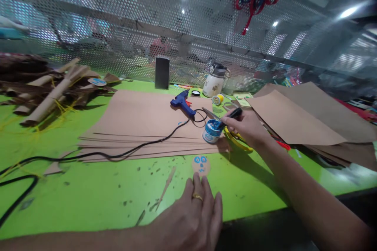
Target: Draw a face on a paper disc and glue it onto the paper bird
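Observation:
My left hand [196, 208] lies flat near the table's front edge, its fingers stretched out. Its fingertips touch the lower edge of a small round brown paper disc [201, 166], which bears blue painted marks like a face. In my right hand [246, 123] is a thick black pen-shaped tool [235, 113], gripped between thumb and fingers. Its lower end reaches into an open jar of blue paint [211, 132], so the tip is hidden. The jar stands on the right front part of a stack of brown paper sheets [138, 113]. Yellow-handled scissors [238, 141] lie beside it, partly under my right hand.
A blue glue gun [183, 104] rests on the sheets, its black cord [132, 150] running left. Rolled brown paper pieces [53, 98] with yellow string are piled at left. More brown sheets [294, 119] lie at right. A white flask [214, 81] stands by the perforated metal screen.

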Available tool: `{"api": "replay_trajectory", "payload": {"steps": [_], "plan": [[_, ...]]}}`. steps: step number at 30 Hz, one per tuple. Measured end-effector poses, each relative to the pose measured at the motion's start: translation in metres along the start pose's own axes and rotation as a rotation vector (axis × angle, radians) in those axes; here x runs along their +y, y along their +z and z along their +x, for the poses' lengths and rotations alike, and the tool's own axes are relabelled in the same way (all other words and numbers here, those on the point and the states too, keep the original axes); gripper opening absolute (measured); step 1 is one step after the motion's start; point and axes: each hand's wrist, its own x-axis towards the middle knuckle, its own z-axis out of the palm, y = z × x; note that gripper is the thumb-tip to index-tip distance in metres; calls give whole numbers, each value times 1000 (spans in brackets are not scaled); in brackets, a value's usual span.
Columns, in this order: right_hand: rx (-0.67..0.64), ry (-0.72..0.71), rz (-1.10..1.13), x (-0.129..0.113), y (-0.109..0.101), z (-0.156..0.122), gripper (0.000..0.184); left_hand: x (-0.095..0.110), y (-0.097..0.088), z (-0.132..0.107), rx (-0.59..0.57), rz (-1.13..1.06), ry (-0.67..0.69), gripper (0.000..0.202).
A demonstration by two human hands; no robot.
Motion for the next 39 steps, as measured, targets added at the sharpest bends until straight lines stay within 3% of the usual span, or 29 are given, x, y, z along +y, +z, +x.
{"api": "replay_trajectory", "payload": {"steps": [6, 13, 19, 25, 28, 33, 39], "plan": [[182, -44, 221, 5, -5, -2, 14, -2, -3, 0, -36, -19, 26, 43], [-45, -17, 35, 11, 9, -1, 22, -2, -3, 0, -22, -6, 10, 42], [211, -126, 156, 12, -2, 0, 16, -3, -3, -1, -8, 32, 35, 42], [359, -185, 390, 3, -14, -2, 10, -5, 6, -3, 33, 46, 23, 37], [319, -128, 537, -4, -14, -5, 12, -2, 10, -4, 50, 55, -7, 35], [133, 20, 653, -13, -7, -19, 19, -2, 7, -3, 24, 38, 21, 38], [-44, 97, 600, -12, -1, -47, 13, -2, 0, -2, 7, 47, 33, 40]]}}
